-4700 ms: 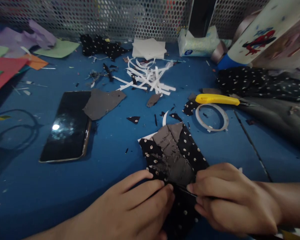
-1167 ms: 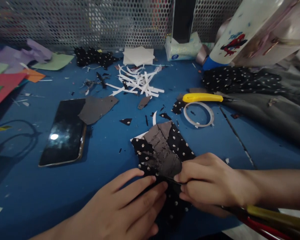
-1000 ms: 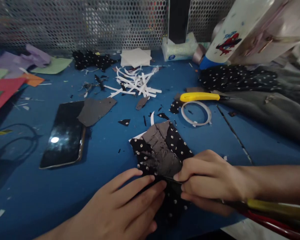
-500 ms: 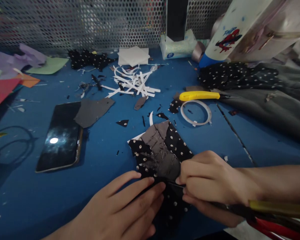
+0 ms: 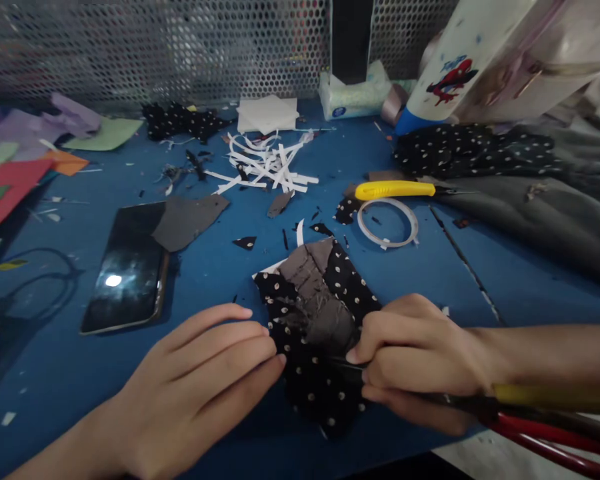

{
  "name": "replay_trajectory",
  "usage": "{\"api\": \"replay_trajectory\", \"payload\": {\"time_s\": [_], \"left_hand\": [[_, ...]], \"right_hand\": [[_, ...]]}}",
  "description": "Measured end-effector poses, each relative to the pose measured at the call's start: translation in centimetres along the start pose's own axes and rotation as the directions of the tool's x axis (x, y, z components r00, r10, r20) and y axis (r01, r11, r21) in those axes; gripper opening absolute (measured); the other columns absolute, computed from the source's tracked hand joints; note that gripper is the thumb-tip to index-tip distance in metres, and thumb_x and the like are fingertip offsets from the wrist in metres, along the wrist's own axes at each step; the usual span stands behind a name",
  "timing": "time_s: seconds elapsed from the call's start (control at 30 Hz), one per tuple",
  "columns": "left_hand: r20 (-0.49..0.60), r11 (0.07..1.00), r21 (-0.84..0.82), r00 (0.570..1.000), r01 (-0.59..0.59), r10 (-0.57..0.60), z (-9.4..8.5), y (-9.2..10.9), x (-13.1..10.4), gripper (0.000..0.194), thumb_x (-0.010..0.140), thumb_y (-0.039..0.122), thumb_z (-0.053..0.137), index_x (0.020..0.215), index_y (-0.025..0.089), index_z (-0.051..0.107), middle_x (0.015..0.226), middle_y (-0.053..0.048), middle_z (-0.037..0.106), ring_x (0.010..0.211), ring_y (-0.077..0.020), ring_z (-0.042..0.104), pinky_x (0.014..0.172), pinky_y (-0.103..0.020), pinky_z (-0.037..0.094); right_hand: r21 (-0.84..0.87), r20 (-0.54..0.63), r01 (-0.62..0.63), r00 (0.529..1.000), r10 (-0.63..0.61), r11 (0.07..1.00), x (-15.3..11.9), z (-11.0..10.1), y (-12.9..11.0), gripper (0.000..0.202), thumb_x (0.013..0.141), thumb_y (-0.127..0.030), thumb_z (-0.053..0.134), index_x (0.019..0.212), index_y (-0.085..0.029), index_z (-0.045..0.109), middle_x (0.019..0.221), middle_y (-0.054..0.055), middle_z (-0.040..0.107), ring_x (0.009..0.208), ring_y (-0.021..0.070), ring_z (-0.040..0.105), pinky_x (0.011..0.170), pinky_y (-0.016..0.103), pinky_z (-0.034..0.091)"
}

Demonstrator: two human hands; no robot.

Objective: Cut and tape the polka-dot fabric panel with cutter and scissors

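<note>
A black polka-dot fabric piece [image 5: 330, 393] with grey fabric [image 5: 320, 300] across its upper middle lies at the front centre, a white edge showing at its upper left. My left hand [image 5: 215, 373] is beside its left edge, palm down with fingers stretched out, holding nothing. My right hand [image 5: 415, 353] is closed at the fabric's right side. A thin dark tool [image 5: 480, 407] with red and yellow handle parts passes under that hand, its slim tip over the fabric. The fingers partly hide where it is held.
A phone [image 5: 125, 273] lies left under a grey scrap [image 5: 190, 220]. White paper strips [image 5: 275, 163], a yellow cutter [image 5: 395, 191] and a tape ring [image 5: 387, 223] lie behind the fabric. A bottle [image 5: 455, 73], tissue pack [image 5: 355, 97] and metal mesh [image 5: 230, 47] stand further back.
My left hand has moved left off the fabric, uncovering its lower dotted part. My right hand stays at the right side with the tool. The view has shifted slightly.
</note>
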State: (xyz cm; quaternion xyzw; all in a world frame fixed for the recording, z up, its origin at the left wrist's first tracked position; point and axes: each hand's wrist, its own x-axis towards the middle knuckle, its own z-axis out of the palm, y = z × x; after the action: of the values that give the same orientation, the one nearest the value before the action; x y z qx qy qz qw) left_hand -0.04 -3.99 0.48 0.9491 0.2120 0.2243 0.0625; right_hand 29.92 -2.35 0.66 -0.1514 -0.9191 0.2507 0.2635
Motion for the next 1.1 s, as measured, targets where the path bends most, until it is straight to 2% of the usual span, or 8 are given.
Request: {"api": "replay_trajectory", "payload": {"time_s": [0.2, 0.3, 0.37, 0.5, 0.73, 0.93, 1.03, 1.1], "left_hand": [[0.059, 0.998, -0.026, 0.996, -0.065, 0.066, 0.8, 1.0, 0.4, 0.022, 0.098, 0.013, 0.054, 0.117, 0.013, 0.066, 0.111, -0.002, 0.069, 0.104, -0.0157, 0.06, 0.113, -0.038, 0.034], [0.063, 0.997, 0.005, 0.995, -0.072, 0.072, 1.0, 1.1, 0.4, 0.023, 0.097, 0.015, 0.056, 0.119, 0.013, 0.066, 0.085, 0.0, 0.066, 0.079, -0.0156, 0.056, 0.091, -0.039, 0.043], [0.095, 0.996, 0.02, 0.992, -0.083, 0.081, 0.9, 1.0, 0.4, 0.025, 0.097, 0.016, 0.057, 0.12, 0.012, 0.065, 0.071, 0.002, 0.058, 0.066, -0.0149, 0.049, 0.074, -0.036, 0.043], [0.137, 0.993, 0.012, 0.984, -0.119, 0.116, 0.6, 1.1, 0.5, 0.025, 0.098, 0.016, 0.054, 0.12, 0.009, 0.063, 0.067, 0.002, 0.051, 0.062, -0.0145, 0.044, 0.06, -0.034, 0.036], [0.147, 0.993, -0.046, 0.983, -0.108, 0.113, 0.7, 1.2, 0.4, 0.02, 0.098, 0.013, 0.053, 0.113, 0.009, 0.065, 0.067, 0.002, 0.052, 0.06, -0.0142, 0.042, 0.056, -0.035, 0.032], [0.182, 0.989, -0.067, 0.973, -0.13, 0.141, 0.3, 1.4, 1.0, 0.024, 0.1, 0.013, 0.044, 0.11, 0.012, 0.066, 0.067, 0.001, 0.055, 0.059, -0.0134, 0.047, 0.055, -0.033, 0.039], [0.196, 0.985, -0.053, 0.965, -0.167, 0.174, -0.1, 2.0, 1.2, 0.028, 0.1, 0.012, 0.042, 0.109, 0.016, 0.068, 0.066, 0.001, 0.057, 0.06, -0.0134, 0.051, 0.064, -0.031, 0.047], [0.193, 0.99, -0.044, 0.971, -0.136, 0.142, -0.2, 2.4, 1.2, 0.028, 0.098, 0.011, 0.044, 0.106, 0.019, 0.069, 0.066, 0.001, 0.057, 0.062, -0.0139, 0.053, 0.071, -0.031, 0.05]], "right_hand": [[-0.026, 0.008, 0.005, 1.0, -0.005, 1.0, -0.3, 0.1, 0.0, 0.009, 0.089, -0.017, 0.055, 0.08, -0.017, 0.056, 0.083, 0.003, 0.059, 0.056, 0.0107, 0.043, 0.049, 0.029, 0.027], [-0.02, 0.038, -0.022, 0.999, 0.023, 1.0, -0.3, 0.2, 0.0, 0.012, 0.088, -0.016, 0.055, 0.076, -0.017, 0.053, 0.079, 0.002, 0.056, 0.055, 0.0102, 0.04, 0.048, 0.028, 0.027], [-0.016, 0.047, -0.049, 0.998, 0.049, 0.999, -0.3, 0.3, -0.1, 0.014, 0.087, -0.016, 0.054, 0.074, -0.018, 0.051, 0.079, 0.001, 0.056, 0.055, 0.0101, 0.042, 0.049, 0.028, 0.028], [0.008, 0.031, -0.072, 0.997, 0.072, 0.997, -0.2, 0.2, -0.2, 0.013, 0.088, -0.014, 0.051, 0.075, -0.018, 0.051, 0.083, 0.003, 0.06, 0.061, 0.0109, 0.052, 0.051, 0.027, 0.032], [0.019, -0.023, -0.049, 0.999, 0.049, 0.999, -0.3, 0.4, -0.1, 0.01, 0.087, -0.015, 0.054, 0.078, -0.017, 0.052, 0.085, 0.003, 0.061, 0.055, 0.0089, 0.046, 0.047, 0.027, 0.029], [0.016, 0.044, -0.075, 0.996, 0.074, 0.997, -0.1, 0.2, -0.1, 0.012, 0.087, -0.014, 0.053, 0.075, -0.017, 0.051, 0.079, 0.002, 0.058, 0.054, 0.009, 0.043, 0.047, 0.027, 0.027], [0.02, 0.059, -0.075, 0.996, 0.073, 0.997, 0.0, 0.1, 0.0, 0.012, 0.087, -0.014, 0.053, 0.075, -0.017, 0.052, 0.081, 0.002, 0.059, 0.054, 0.0093, 0.043, 0.047, 0.027, 0.027], [0.016, 0.063, -0.08, 0.995, 0.078, 0.997, 0.0, 0.1, 0.0, 0.012, 0.087, -0.015, 0.053, 0.076, -0.017, 0.051, 0.081, 0.003, 0.059, 0.055, 0.0095, 0.043, 0.047, 0.027, 0.028]]}}
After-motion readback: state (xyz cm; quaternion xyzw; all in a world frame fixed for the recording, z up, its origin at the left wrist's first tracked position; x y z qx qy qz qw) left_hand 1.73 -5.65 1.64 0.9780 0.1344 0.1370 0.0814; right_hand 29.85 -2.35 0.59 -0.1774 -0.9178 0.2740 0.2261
